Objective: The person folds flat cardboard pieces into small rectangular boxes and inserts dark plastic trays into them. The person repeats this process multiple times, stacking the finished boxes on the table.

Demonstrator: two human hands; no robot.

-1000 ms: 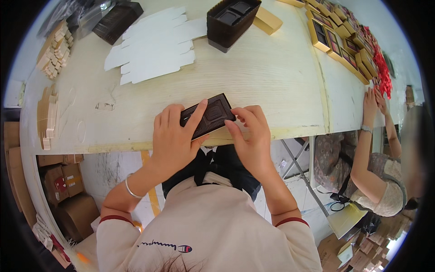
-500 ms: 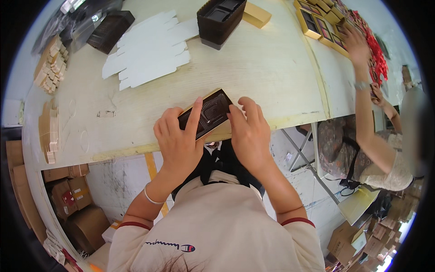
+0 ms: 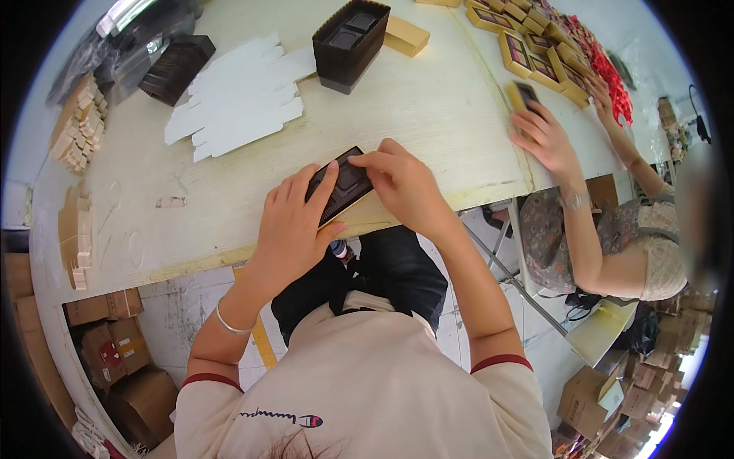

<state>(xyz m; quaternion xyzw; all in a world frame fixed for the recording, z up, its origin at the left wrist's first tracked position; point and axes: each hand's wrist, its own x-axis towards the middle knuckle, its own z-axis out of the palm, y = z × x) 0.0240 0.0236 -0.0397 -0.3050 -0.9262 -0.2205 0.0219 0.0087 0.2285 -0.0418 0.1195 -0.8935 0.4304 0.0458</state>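
Note:
A small gold box with a dark brown plastic tray in it rests tilted near the table's front edge. My left hand grips its left side, the index finger lying across the tray and the thumb along the near side. At the box's far right end, my right hand has its fingers bent onto the tray's rim; its lower fingers are curled. Ahead stands a tall stack of dark brown trays, with a closed gold box beside it.
Flat white card blanks lie ahead, next to another dark tray stack. Folded gold card pieces line the left edge. At right a co-worker's hand holds a gold box near filled boxes and red ribbons.
My right hand has moved left over the tray's far end, its fingers now on the rim. The co-worker has brought a gold box nearer. The whole view has shifted slightly.

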